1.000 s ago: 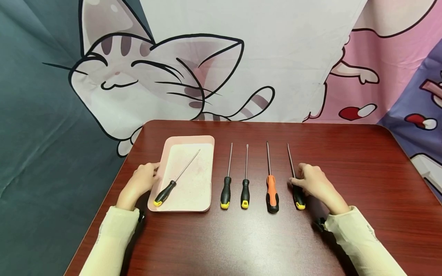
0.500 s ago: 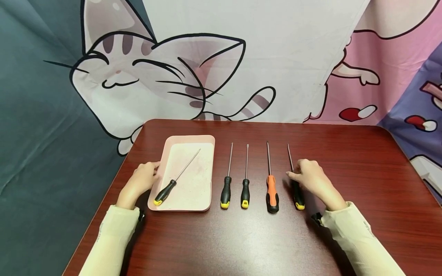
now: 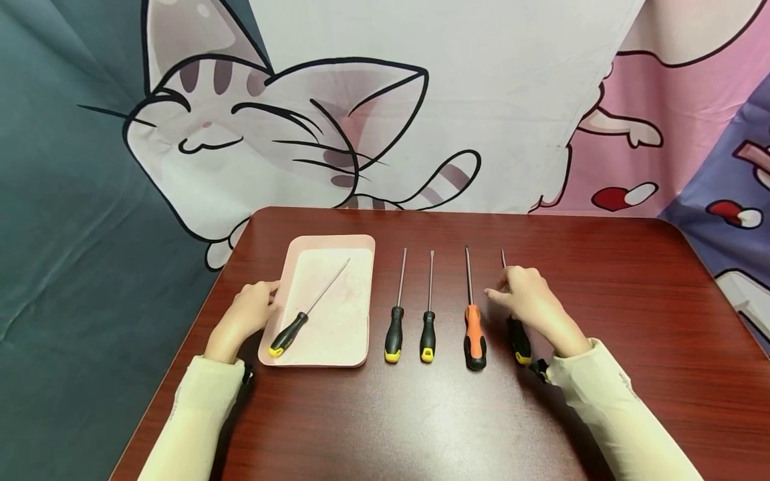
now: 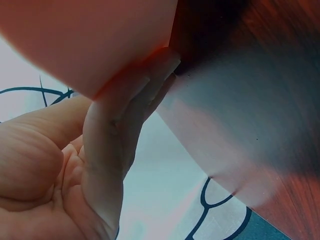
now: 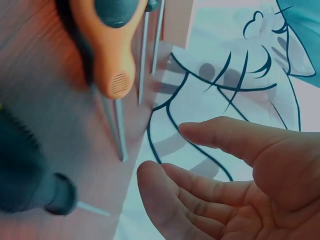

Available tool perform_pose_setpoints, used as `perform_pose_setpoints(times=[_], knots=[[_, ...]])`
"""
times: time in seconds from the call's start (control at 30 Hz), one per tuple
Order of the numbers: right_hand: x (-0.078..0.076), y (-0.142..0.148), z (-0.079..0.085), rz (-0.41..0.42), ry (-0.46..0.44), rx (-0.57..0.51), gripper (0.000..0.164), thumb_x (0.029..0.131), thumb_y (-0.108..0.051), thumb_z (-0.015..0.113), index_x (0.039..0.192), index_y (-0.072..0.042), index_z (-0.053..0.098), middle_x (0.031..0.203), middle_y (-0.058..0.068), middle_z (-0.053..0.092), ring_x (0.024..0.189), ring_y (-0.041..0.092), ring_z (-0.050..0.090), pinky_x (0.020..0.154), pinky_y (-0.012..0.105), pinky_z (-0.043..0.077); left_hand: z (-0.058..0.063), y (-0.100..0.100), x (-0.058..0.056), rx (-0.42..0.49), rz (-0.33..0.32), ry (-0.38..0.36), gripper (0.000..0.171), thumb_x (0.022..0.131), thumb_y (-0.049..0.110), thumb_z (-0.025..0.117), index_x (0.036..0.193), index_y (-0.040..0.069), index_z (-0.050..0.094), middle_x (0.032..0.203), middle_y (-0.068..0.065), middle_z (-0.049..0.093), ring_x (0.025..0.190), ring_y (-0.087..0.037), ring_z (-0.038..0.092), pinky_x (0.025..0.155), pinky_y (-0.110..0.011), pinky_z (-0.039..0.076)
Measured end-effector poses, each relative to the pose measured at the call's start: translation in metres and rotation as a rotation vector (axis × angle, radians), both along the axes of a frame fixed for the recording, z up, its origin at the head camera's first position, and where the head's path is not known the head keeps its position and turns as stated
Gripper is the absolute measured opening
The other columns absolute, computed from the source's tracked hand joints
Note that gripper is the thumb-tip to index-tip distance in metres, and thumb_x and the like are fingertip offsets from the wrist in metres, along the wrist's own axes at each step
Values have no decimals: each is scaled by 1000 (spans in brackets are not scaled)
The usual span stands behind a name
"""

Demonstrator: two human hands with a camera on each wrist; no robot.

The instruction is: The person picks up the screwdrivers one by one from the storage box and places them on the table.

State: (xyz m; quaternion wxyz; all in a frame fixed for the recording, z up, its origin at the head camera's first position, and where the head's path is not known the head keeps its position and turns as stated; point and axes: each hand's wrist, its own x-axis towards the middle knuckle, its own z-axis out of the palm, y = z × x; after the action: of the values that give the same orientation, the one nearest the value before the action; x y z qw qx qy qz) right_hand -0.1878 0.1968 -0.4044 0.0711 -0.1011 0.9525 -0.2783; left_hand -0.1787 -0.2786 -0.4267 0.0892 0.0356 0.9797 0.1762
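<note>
My left hand (image 3: 246, 312) rests along the left side of a pale pink tray (image 3: 365, 321), its fingertips against the tray's outer wall. The left wrist view shows those fingers fairly straight, with the thumb tip hidden behind the tray. In the tray lies a screwdriver (image 3: 289, 334) with a black and yellow handle. Over the rightmost black-handled screwdriver (image 3: 520, 341) hovers my right hand (image 3: 529, 297), hiding part of its shaft and handle. Thumb and fingers stand apart with nothing between them in the right wrist view. Just left is an orange and black screwdriver (image 3: 473, 327).
Two more black and yellow screwdrivers, one (image 3: 394, 334) nearer the tray and one (image 3: 428, 337) beside it, lie parallel with shafts pointing away. All are on a reddish-brown table (image 3: 385, 427). Behind its far edge hangs a cartoon cat cloth (image 3: 511, 100).
My right hand has come off the rightmost screwdriver's handle and shifted left and away from me, over its shaft. The left hand, tray and screwdrivers stay where they were.
</note>
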Motion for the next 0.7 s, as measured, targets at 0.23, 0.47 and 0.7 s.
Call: perform_pose_setpoints(times=[0.23,0.47,0.7], knots=[[-6,-14,5,27,51,22,24,90,-18,72,87,4,67,75,10,67,58,18,59,55,35,51,1,1,0,-7,1,1,47,92,-5,58,137,-14,51,108,-29,68,102,-42,66,83,-56,54],[-10,-35,12,76,81,-17,21,90,-18,72,83,1,67,76,8,68,57,16,57,56,34,50,1,1,1,-19,-11,13,46,93,-3,60,137,-14,51,108,-29,68,102,-42,67,83,-56,54],[-14,-60,19,106,75,-54,20,90,-16,71,88,3,67,71,6,65,56,14,58,58,33,50,1,2,2,-17,-18,21,45,93,-4,62,135,-14,52,106,-29,69,100,-41,67,82,-55,55]])
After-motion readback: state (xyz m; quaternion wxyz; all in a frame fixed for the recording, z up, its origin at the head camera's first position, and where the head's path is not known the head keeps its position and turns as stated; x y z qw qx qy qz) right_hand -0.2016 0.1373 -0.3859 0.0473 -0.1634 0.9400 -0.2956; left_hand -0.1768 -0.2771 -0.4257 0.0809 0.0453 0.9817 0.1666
